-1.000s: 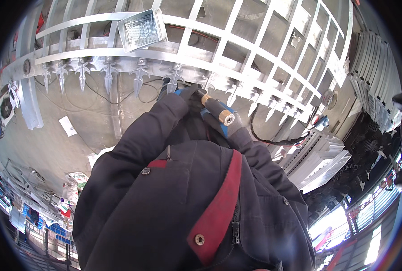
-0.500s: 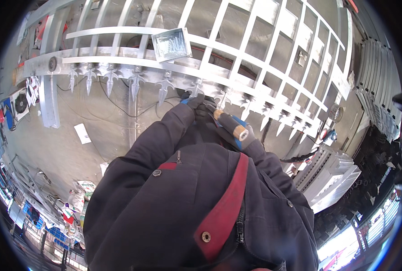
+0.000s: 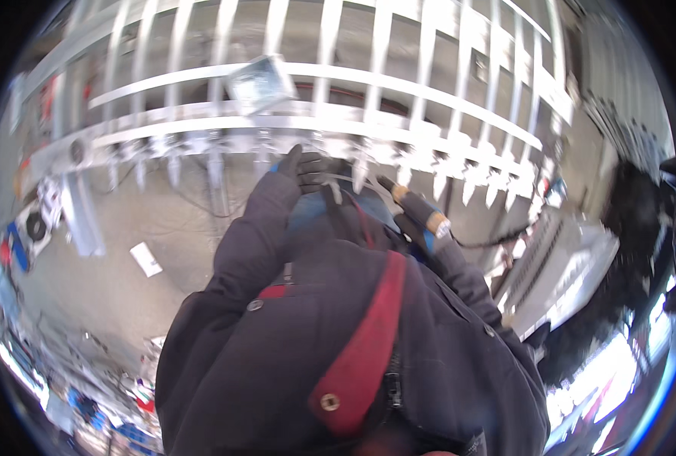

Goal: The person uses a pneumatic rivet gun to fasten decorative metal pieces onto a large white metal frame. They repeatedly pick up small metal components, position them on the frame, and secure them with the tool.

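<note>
Silver metal ahead of both hands: note the fence panel (image 3: 324, 72) across the upper view, with spear points (image 3: 361, 163) in a row along the near edge, tips toward the wearer. Note the left hand (image 3: 305, 169), gloved, just beside that edge, fingers extended and seemingly loose, without any visible hold; cannot tell about contact beneath the palm. Note the right hand (image 3: 412, 230), also gloved, apparently wrapped around a dark tool (image 3: 420, 209) with brass-coloured bands. Find the tool slanted, upper end toward the panel, near the spear points and to the right of the left hand.

For the step in hand, judged as tool handling close to the spear points:

1. Grip the tool firmly around the barrel.
2. Confirm the working end first; cannot tell from this view.
3. Place the left fingers well clear of that end.
4. Align before contact; avoid knocking neighbouring tips.
5. Guard against snagging on the black cable (image 3: 493, 245) to the right; cannot tell about any connection to the tool.
6. Avoid jolting the rails, to protect the small tray (image 3: 284, 76) resting there, contents blurred.

Markings: none legible on tool, panel or jacket (image 3: 292, 357). Treat the white sheet (image 3: 146, 259) on the floor (image 3: 125, 220) as unreadable.
</note>
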